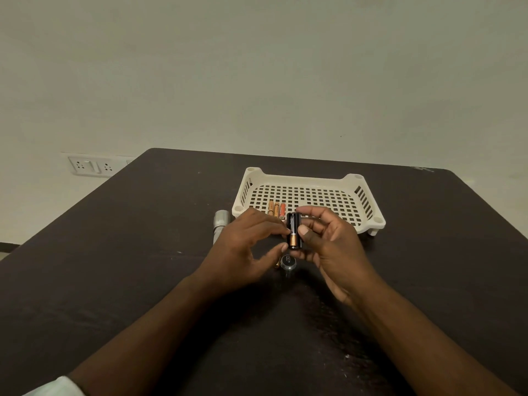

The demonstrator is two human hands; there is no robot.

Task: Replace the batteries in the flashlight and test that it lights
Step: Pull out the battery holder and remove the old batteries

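Note:
My right hand point(328, 244) holds a black battery holder point(294, 234) upright between thumb and fingers, above the table. A copper-and-black battery sits in the holder's front slot. My left hand point(245, 244) pinches that battery from the left with its fingertips. The silver flashlight body point(220, 224) lies on the table, left of my left hand and partly hidden by it. Its dark tail cap point(288, 262) stands on the table just below the holder. A gold-tipped battery point(277, 264) peeks out beside the cap. Three batteries point(276, 209) lie in the white basket.
The white slotted basket point(314, 195) stands beyond my hands at the table's middle. The dark table point(114, 252) reaches to a plain wall, with a wall socket point(91, 165) at the left.

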